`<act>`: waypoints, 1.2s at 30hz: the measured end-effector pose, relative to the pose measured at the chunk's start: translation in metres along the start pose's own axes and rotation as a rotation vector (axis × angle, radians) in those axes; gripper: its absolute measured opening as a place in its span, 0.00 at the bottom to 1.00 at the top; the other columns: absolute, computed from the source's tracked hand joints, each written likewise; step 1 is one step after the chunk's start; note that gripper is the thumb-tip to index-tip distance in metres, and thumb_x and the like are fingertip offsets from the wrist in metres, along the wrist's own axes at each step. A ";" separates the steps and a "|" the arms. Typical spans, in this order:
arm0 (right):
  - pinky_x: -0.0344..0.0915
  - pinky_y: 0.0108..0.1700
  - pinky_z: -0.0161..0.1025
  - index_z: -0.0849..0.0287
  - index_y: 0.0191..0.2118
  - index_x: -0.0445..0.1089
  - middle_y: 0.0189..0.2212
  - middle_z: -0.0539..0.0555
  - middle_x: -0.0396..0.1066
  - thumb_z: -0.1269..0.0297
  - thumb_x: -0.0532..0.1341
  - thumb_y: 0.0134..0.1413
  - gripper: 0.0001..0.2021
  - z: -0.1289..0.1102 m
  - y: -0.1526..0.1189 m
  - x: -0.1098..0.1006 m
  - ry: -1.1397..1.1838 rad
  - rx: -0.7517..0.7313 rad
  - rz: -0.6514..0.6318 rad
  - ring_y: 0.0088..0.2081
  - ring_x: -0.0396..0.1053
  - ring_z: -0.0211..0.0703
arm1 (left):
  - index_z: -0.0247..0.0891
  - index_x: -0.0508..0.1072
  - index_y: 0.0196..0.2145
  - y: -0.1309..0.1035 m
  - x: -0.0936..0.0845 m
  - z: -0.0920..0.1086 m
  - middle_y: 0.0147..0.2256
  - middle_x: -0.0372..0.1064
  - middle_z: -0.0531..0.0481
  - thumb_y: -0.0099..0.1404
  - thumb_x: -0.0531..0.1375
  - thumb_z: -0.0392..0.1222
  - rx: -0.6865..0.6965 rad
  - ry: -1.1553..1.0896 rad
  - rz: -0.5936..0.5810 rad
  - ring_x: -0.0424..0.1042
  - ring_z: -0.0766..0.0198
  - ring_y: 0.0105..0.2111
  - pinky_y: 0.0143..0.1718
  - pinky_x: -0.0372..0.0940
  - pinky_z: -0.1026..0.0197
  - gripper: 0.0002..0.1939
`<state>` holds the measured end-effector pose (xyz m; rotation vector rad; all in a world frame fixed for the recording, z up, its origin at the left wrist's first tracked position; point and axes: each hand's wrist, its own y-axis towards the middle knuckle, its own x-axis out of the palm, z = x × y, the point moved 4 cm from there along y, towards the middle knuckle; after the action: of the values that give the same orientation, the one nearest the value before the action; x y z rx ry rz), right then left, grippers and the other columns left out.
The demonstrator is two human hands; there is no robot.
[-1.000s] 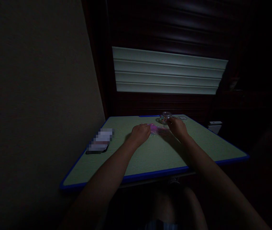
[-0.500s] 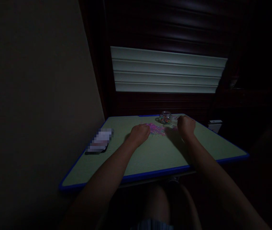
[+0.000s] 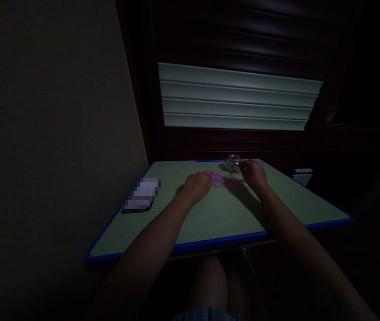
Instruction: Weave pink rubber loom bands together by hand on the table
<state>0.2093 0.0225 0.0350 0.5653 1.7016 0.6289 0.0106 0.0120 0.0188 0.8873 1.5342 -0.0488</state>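
Note:
A loose heap of pink and purple thin, strand-like bits (image 3: 217, 179) lies on the pale green tabletop (image 3: 210, 218). My left hand (image 3: 198, 185) rests closed at the heap's left edge; its fingertips are turned away, so what they hold is hidden. Just behind the heap stands a clear glass jar (image 3: 233, 165) with small multicoloured rings inside. Beside the jar's right side, my right hand (image 3: 254, 173) is raised over the table with thumb and fingers pinched together. Whatever is in that pinch is too small and dark to make out.
A blurred-out flat thing, phone-like in shape (image 3: 141, 196), lies near the table's left edge. Blue edging (image 3: 219, 243) runs round the tabletop. A wall (image 3: 59, 111) rises on the left, and a slatted panel (image 3: 236, 98) stands behind. The room is dim.
My right hand has shifted left toward the jar, its pinched fingers now by the jar's side. My left hand stays closed at the heap. The view has moved slightly.

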 end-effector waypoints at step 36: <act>0.60 0.32 0.34 0.61 0.33 0.74 0.30 0.56 0.74 0.71 0.57 0.46 0.10 -0.014 -0.012 0.042 0.215 -0.262 -0.548 0.29 0.68 0.40 | 0.34 0.70 0.34 0.000 0.001 -0.001 0.36 0.70 0.44 0.65 0.45 0.40 -0.012 0.006 -0.026 0.69 0.61 0.37 0.37 0.62 0.61 0.15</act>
<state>0.1865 0.0407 -0.0007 -0.1636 1.8317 0.5104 0.0101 0.0133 0.0178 0.8584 1.5498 -0.0560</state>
